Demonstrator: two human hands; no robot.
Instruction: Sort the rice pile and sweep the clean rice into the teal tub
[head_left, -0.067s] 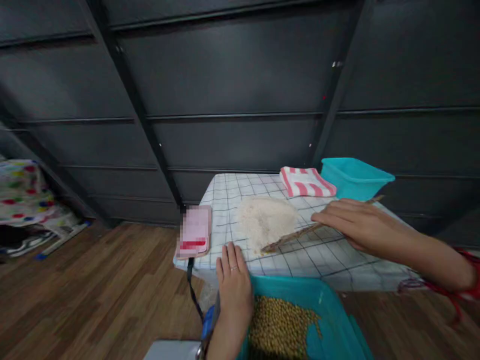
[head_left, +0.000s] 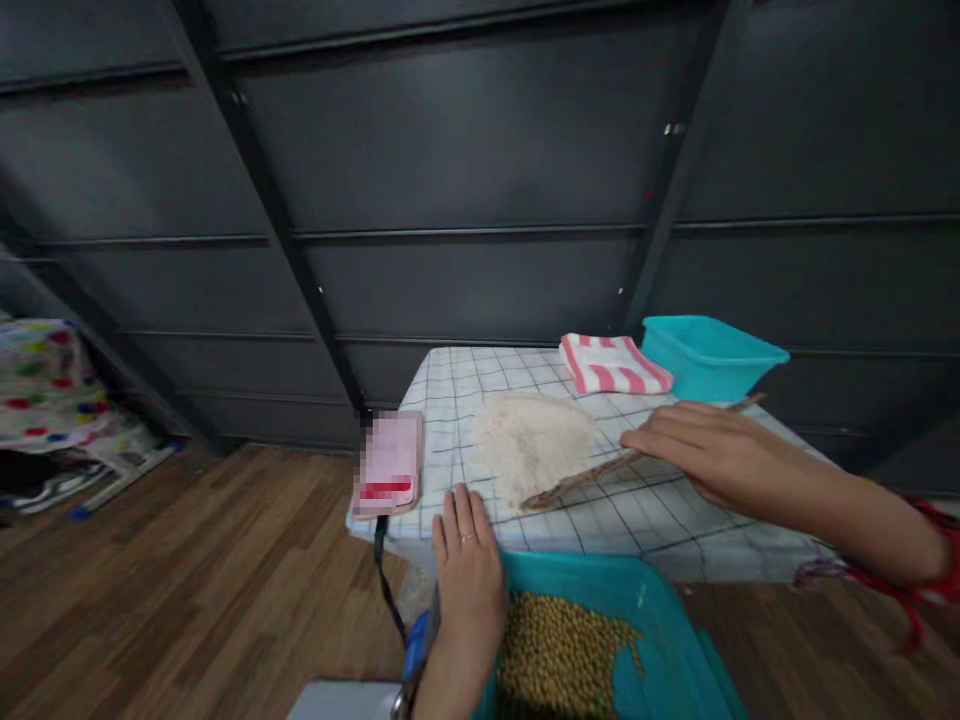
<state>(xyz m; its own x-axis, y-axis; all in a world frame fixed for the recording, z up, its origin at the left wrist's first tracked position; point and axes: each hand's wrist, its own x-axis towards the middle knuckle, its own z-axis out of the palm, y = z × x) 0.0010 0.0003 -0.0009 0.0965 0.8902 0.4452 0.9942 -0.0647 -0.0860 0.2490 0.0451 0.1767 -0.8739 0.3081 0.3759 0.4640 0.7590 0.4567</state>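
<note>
My right hand (head_left: 697,447) is closed round a thin brown wooden stick (head_left: 596,474). The stick slants down to the left, and its tip touches the near edge of a low heap of pale, fine grain or powder (head_left: 536,435). This heap lies spread on the white checked tablecloth (head_left: 457,390). My left hand (head_left: 470,565), with a ring on one finger, lies flat, fingers stretched over the near table edge, empty. Just right of it is a teal basin (head_left: 667,600) holding yellow-brown beans (head_left: 562,645).
A pink phone or case (head_left: 394,445), partly pixelated, lies on the left table edge with a black strap (head_left: 386,585) hanging down. At the back right are a folded pink-striped towel (head_left: 615,365) and a turquoise tub (head_left: 709,355). Dark wall panels (head_left: 480,290) stand behind.
My right hand and the stick have shifted very slightly left and down. The left hand has stayed in place.
</note>
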